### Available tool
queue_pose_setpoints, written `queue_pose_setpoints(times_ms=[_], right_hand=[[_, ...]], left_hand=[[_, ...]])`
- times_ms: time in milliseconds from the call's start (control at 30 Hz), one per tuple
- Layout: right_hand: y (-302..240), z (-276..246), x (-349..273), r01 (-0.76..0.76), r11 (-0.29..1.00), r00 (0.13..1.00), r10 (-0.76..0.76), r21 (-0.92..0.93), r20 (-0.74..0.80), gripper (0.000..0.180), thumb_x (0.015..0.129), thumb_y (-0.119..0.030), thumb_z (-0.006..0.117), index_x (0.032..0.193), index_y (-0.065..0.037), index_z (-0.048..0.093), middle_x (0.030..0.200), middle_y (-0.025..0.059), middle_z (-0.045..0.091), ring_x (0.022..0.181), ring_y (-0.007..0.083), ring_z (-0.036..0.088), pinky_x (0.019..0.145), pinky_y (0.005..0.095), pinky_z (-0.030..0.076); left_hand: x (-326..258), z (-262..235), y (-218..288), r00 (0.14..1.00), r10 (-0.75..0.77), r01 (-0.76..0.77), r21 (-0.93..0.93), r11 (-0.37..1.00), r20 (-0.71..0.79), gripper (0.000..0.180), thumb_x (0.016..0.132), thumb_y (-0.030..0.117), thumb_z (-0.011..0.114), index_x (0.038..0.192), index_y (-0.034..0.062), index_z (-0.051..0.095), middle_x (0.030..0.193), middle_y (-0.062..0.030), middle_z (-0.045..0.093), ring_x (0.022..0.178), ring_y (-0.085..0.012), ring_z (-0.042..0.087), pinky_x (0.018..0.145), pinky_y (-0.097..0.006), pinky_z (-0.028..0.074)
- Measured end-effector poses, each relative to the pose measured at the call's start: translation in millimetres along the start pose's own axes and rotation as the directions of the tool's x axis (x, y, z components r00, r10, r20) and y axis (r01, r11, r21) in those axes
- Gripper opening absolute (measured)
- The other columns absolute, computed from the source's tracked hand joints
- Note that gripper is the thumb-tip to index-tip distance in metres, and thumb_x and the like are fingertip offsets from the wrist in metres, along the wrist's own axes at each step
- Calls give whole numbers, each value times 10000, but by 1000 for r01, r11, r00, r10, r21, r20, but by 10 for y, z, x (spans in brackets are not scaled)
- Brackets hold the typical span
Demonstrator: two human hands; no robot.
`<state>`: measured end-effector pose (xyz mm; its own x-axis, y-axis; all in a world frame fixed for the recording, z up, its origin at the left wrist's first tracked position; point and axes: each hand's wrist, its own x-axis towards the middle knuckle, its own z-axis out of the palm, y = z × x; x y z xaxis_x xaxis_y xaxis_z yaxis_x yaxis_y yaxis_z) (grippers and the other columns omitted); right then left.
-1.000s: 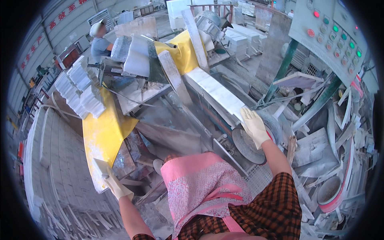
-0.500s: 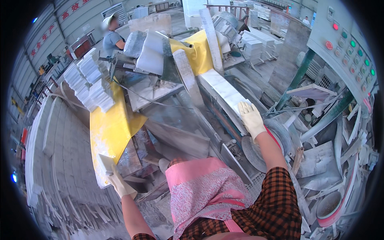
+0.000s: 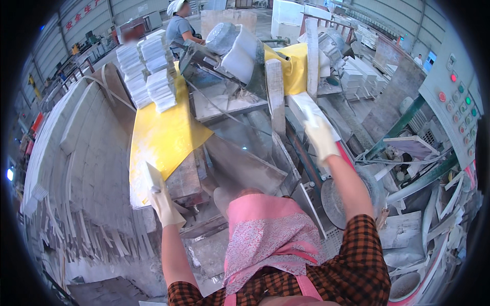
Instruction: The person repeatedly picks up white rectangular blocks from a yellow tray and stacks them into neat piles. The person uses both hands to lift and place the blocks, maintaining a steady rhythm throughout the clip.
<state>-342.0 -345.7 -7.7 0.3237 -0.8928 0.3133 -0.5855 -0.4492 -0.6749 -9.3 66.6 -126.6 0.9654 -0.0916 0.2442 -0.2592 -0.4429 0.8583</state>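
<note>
My left hand (image 3: 164, 203), in a cream glove, grips a small white stone tile (image 3: 152, 177) beside the near end of a yellow sheet (image 3: 158, 135). My right hand (image 3: 321, 138), gloved alike, is over a narrow conveyor lined with white stone pieces (image 3: 302, 104). Motion smears its fingers, and a pale shape shows at their tips; whether they hold it I cannot make out. Stacks of white tiles (image 3: 161, 86) stand on the far part of the yellow sheet.
A control panel (image 3: 457, 102) with lit buttons hangs at the right. Grey stone slabs (image 3: 84, 137) lean at the left. A grey round wheel (image 3: 339, 201) sits below my right forearm, with broken offcuts (image 3: 403, 229) beyond. Another person (image 3: 179, 30) stands at the back.
The view has turned, so the scene sits further right. My right hand, formerly flat on the white pieces, has lifted and its fingers have changed shape. The left still holds the tile.
</note>
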Motion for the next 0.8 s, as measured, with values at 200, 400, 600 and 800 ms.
queue_pose_setpoints(times_ms=[200,400,600,800], right_hand=[[-1812,1435,-995,-278,466,837,-312,840,450,332,1002,-320,614,1063,-6,700,868,12,670,775,120,611,708,314,494],[-2648,2159,-1954,-571,404,704,-206,714,680,598,1017,-390,624,1478,-44,468,1365,126,538,1252,206,522,1046,335,426],[-2603,2506,-2173,-425,579,521,-472,696,711,761,1058,-448,545,1631,-66,220,1595,186,343,1490,261,353,1216,397,325],[-2646,2505,-1900,-6,669,453,-660,743,599,588,995,-363,666,1429,12,536,1300,188,642,1192,276,625,1010,362,493]], left_hand=[[87,-60,8,990,22,7,-207,978,137,468,918,228,708,1274,-58,606,1077,-181,688,921,-267,656,820,-395,518],[32,-293,278,962,7,43,-174,984,274,825,781,57,756,1502,-66,375,1274,-235,644,1148,-276,648,909,-395,558],[-113,-287,208,958,69,-49,-77,996,279,1253,626,298,934,1610,7,216,1459,-263,532,1311,-350,572,1081,-366,472],[-177,18,326,995,-83,92,-208,974,53,1147,699,326,913,1608,44,273,1387,-222,613,1241,-339,628,1037,-379,494]])
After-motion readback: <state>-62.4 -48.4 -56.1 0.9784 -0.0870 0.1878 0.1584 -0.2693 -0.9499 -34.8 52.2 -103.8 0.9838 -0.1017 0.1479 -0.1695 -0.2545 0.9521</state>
